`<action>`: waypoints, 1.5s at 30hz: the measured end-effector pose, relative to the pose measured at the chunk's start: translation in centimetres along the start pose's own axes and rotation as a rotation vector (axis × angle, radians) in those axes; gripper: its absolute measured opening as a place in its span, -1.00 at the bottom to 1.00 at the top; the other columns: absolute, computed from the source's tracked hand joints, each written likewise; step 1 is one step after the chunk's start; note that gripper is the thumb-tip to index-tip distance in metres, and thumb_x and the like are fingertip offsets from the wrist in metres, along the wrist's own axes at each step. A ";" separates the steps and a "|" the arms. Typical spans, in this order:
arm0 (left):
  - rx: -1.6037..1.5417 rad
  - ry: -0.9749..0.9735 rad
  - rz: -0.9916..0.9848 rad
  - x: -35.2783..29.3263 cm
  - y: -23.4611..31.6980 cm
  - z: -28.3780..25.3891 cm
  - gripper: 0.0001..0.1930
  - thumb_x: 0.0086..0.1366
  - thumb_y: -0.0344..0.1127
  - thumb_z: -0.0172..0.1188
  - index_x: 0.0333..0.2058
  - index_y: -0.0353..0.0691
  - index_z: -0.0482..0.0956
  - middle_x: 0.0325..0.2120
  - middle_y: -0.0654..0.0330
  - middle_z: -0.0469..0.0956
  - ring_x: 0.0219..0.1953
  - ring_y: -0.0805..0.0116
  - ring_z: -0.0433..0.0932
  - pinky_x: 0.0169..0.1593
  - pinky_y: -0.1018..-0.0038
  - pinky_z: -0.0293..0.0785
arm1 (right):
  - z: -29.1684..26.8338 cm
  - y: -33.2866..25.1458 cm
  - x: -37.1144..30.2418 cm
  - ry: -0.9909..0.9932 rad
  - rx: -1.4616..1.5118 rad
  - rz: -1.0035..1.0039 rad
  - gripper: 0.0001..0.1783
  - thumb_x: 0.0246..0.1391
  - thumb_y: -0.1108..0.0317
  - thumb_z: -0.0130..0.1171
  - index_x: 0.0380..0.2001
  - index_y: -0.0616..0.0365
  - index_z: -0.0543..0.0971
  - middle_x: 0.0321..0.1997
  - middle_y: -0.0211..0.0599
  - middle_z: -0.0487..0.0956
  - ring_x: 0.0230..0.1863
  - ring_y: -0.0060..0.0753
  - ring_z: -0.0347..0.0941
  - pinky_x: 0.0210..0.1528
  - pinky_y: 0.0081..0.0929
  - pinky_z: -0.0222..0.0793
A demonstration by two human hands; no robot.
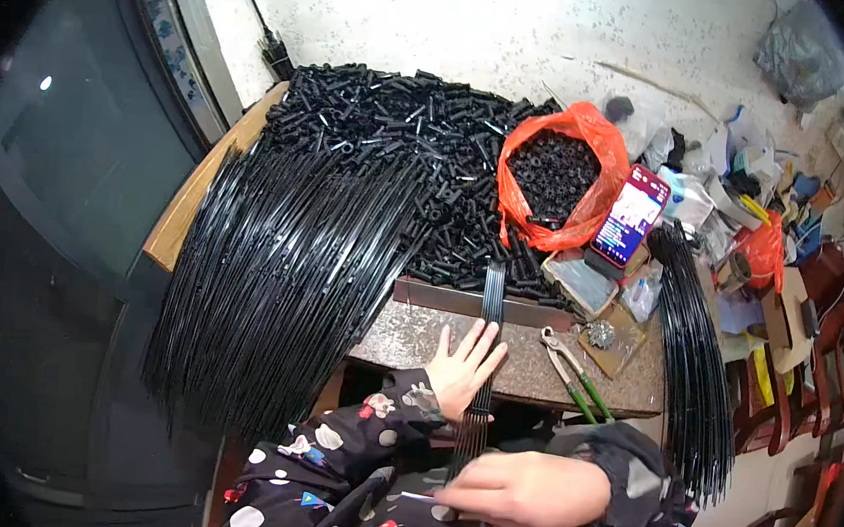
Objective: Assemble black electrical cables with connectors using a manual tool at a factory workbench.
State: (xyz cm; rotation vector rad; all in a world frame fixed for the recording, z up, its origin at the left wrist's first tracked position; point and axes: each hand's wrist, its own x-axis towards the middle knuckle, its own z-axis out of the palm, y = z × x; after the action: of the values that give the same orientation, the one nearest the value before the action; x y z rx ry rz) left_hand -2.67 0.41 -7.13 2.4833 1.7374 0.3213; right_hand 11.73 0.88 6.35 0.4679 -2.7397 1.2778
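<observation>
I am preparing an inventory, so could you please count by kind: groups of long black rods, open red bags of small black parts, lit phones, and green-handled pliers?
Groups of long black rods: 3 (left group, middle group, right group)
Open red bag: 1
Lit phone: 1
Green-handled pliers: 1
Total: 6

Left hand (460,375) spread over black rods (493,295); right hand (532,492) by their lower end; orange-red bag (612,152) beyond
</observation>
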 end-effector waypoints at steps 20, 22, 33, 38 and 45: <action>0.021 0.025 0.099 -2.6 -1.8 1.3 -0.20 -0.30 0.02 0.07 -0.09 -0.33 0.04 -0.03 0.04 -0.03 0.04 0.21 -0.08 -0.03 0.15 -0.12 | -7.1 17.7 -6.6 0.648 -0.996 0.905 -0.93 -0.35 0.42 -0.01 -0.68 0.17 0.40 -0.59 -0.30 0.29 -0.45 -0.30 0.21 -0.41 -0.49 0.19; -0.108 -0.018 0.049 -2.5 -1.5 -0.1 -0.23 -0.29 -0.01 0.06 -0.09 -0.33 0.05 -0.04 0.04 -0.02 0.04 0.21 -0.07 -0.03 0.16 -0.11 | -7.3 17.7 -5.9 0.661 -1.061 0.942 -0.92 -0.33 0.43 -0.02 -0.64 0.20 0.38 -0.58 -0.27 0.31 -0.45 -0.27 0.22 -0.40 -0.47 0.17; -0.181 -0.014 0.009 -2.0 -2.2 0.2 -0.18 -0.38 0.06 0.10 -0.11 -0.29 0.10 -0.06 0.03 0.04 0.01 0.16 0.00 -0.03 0.19 -0.09 | -4.1 19.4 -1.4 0.286 -0.861 0.218 -0.80 -0.41 0.41 -0.10 -0.54 0.14 0.35 -0.42 -0.42 0.35 -0.31 -0.43 0.20 -0.36 -0.54 0.12; -0.197 -0.004 0.008 -1.9 -2.1 -0.1 -0.18 -0.40 0.05 0.11 -0.11 -0.27 0.11 -0.06 0.04 0.04 0.00 0.16 0.00 -0.03 0.20 -0.08 | -4.0 20.1 -1.4 0.299 -0.826 0.177 -0.80 -0.41 0.40 -0.11 -0.55 0.16 0.34 -0.43 -0.39 0.33 -0.36 -0.41 0.22 -0.38 -0.54 0.15; -0.157 -0.029 -0.003 -1.7 -1.7 -0.1 -0.19 -0.38 0.07 0.11 -0.10 -0.23 0.11 -0.05 0.05 0.02 0.01 0.16 -0.01 -0.02 0.22 -0.08 | -4.4 20.4 -1.4 0.241 -0.680 0.140 -0.84 -0.44 0.46 -0.08 -0.60 0.19 0.33 -0.52 -0.32 0.30 -0.44 -0.31 0.23 -0.39 -0.50 0.18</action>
State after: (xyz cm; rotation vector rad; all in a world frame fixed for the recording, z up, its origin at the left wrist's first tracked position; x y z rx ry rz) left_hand -4.83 -0.62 -7.56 2.3632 1.6368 0.4025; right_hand 6.57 16.95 -6.04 0.0524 -2.7888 0.3215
